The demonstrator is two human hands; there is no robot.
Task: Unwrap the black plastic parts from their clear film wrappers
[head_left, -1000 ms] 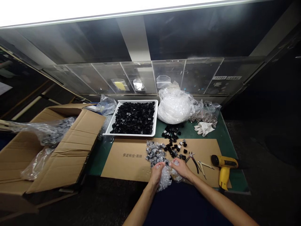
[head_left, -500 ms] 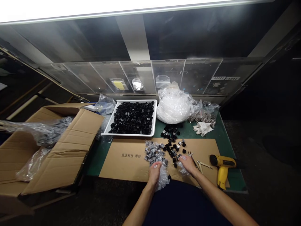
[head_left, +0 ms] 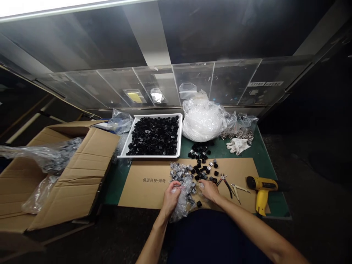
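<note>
My left hand [head_left: 172,196] is closed at the left side of a heap of clear plastic bags [head_left: 183,201], its fingers pinching the thin plastic. My right hand [head_left: 209,190] is on the heap's right side, fingers curled together and pointing left. A glint of clear plastic shows by its fingertips, but what they hold is mostly hidden. Small bagged grey-black parts [head_left: 178,172] lie just beyond my left hand. Loose black parts [head_left: 203,168], some with shiny metal faces, are scattered beyond my right hand. One black part [head_left: 199,204] sits between my wrists.
Beneath everything lies a cardboard sheet [head_left: 140,196] on the green table [head_left: 110,192]. Behind it are a white tray [head_left: 180,137] of black parts, a large plastic bundle [head_left: 203,121] and a glove [head_left: 238,146]. Pliers [head_left: 227,183] and a yellow heat gun [head_left: 262,190] lie right; an open carton [head_left: 79,176] stands left.
Both hands have moved left, my right one coming in closer to the bag heap. The pliers it partly covered now show fully. Clear plastic no longer hangs beneath my right hand.
</note>
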